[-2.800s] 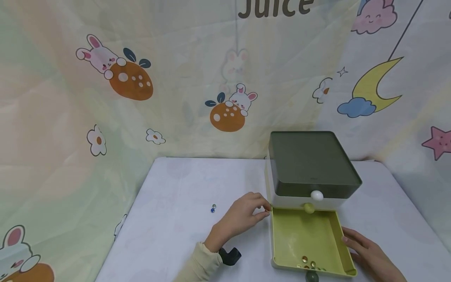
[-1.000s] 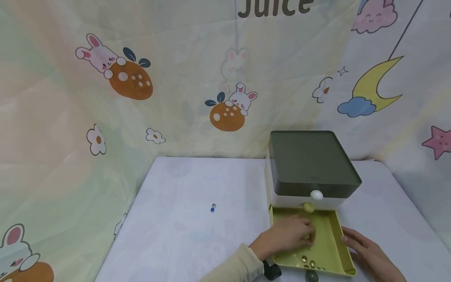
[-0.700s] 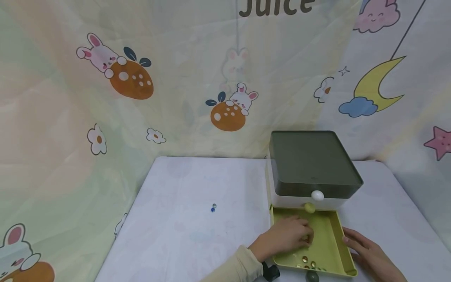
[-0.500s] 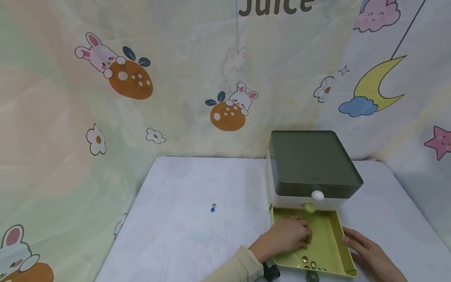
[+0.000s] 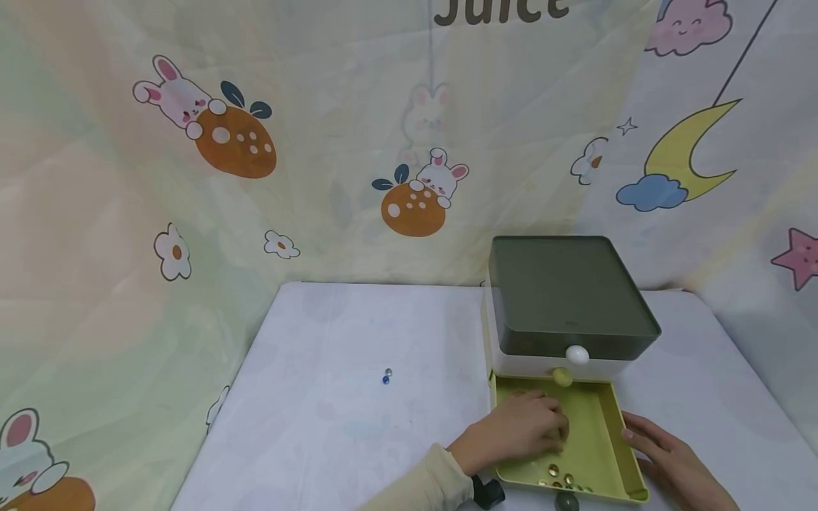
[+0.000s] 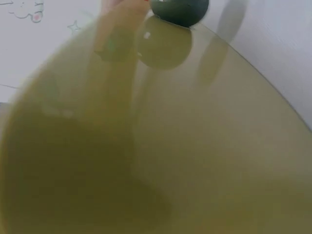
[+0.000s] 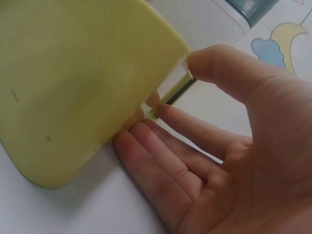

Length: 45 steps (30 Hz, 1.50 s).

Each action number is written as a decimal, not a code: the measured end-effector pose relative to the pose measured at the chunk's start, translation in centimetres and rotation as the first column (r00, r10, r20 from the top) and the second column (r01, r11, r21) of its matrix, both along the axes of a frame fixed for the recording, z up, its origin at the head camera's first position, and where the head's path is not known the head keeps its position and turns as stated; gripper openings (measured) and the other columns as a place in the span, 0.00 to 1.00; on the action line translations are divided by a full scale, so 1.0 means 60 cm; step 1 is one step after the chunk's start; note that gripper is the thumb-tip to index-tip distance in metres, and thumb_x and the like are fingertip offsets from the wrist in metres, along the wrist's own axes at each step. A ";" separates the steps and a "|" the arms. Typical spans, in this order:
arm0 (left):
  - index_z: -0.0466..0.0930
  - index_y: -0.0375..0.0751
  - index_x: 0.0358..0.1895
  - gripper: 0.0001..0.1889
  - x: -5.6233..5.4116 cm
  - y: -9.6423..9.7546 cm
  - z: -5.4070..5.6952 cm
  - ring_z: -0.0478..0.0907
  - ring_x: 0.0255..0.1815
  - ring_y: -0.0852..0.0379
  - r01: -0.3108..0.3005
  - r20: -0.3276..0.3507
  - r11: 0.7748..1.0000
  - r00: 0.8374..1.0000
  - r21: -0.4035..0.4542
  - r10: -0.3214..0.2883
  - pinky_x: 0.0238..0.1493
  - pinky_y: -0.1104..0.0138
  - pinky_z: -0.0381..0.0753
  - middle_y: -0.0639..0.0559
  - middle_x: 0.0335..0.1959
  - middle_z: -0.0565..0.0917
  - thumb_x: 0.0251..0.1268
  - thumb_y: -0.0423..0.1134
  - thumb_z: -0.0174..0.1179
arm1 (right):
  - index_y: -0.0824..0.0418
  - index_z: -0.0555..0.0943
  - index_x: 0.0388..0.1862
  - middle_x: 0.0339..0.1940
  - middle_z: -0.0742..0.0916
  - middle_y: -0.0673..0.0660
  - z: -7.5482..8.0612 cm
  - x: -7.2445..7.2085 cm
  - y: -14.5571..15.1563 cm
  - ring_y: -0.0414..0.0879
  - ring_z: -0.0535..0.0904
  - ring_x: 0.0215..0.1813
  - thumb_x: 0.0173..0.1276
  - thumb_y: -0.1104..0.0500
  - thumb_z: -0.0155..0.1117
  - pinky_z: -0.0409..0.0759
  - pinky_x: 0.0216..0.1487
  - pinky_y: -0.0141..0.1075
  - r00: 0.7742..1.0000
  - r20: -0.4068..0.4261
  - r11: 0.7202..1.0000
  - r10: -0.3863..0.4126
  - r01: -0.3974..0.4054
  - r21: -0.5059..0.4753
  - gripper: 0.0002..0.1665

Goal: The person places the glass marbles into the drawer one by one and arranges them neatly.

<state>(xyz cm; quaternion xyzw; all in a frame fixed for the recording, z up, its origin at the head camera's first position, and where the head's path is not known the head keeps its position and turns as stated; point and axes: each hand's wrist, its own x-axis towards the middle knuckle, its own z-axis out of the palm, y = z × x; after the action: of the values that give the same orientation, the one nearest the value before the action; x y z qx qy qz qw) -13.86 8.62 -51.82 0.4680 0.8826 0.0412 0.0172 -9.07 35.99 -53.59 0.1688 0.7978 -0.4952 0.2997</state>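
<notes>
In the head view my left hand (image 5: 529,427) reaches over the left wall into the pulled-out yellow-green drawer (image 5: 591,426). Its fingers curl downward inside, and I cannot tell whether they hold anything. Along the drawer's front lie several amber and pale glass marbles (image 5: 553,470). At the drawer's right wall my right hand (image 5: 677,454) rests from outside. The right wrist view has the right thumb (image 7: 209,61) against the upper edge and nearly straight fingers (image 7: 161,170) touching the side wall. The left wrist view is filled by the drawer front (image 6: 195,136), with its dark green knob (image 6: 180,9).
Behind the drawer stands the box body with a dark green top (image 5: 562,291), a white knob (image 5: 577,354) and a yellow-green knob (image 5: 562,377). Two small marbles, one blue (image 5: 386,380), lie on the white table (image 5: 332,426) to the left. A printed curtain (image 5: 319,142) hangs behind.
My left hand has moved from the drawer's rear left corner right and forward into the drawer, then stayed nearly still. My right hand keeps its place on the right wall.
</notes>
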 end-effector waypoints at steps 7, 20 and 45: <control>0.86 0.72 0.49 0.09 0.006 -0.021 0.008 0.75 0.53 0.73 0.029 -0.019 0.998 0.999 0.059 -0.028 0.58 0.80 0.73 0.74 0.50 0.81 0.73 0.62 0.61 | 0.73 0.42 0.84 0.83 0.49 0.79 -0.001 0.000 0.001 0.78 0.50 0.81 0.77 0.24 0.47 0.73 0.74 0.58 1.000 0.000 1.000 -0.009 0.009 0.001 0.64; 0.88 0.68 0.46 0.08 0.015 -0.083 0.017 0.78 0.51 0.71 0.012 -0.068 0.976 0.998 0.215 0.003 0.52 0.82 0.73 0.73 0.48 0.84 0.73 0.59 0.63 | 0.73 0.42 0.84 0.83 0.49 0.79 -0.004 0.000 0.001 0.77 0.51 0.81 0.77 0.26 0.47 0.73 0.74 0.59 1.000 -0.005 1.000 -0.024 0.024 -0.016 0.63; 0.87 0.58 0.44 0.06 0.019 -0.237 0.035 0.80 0.51 0.65 -0.344 0.163 0.755 0.938 0.558 0.307 0.52 0.74 0.81 0.66 0.48 0.85 0.68 0.47 0.71 | 0.72 0.44 0.85 0.84 0.50 0.78 0.008 0.003 -0.004 0.77 0.52 0.81 0.75 0.24 0.50 0.77 0.70 0.58 0.999 -0.013 0.999 -0.041 0.040 -0.013 0.65</control>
<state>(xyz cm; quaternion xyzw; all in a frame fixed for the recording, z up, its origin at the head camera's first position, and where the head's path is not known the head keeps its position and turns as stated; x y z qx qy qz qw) -12.70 -5.57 -49.71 0.2889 0.8946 0.3238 -0.1063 -8.88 35.74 -53.14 0.1797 0.7930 -0.5073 0.2853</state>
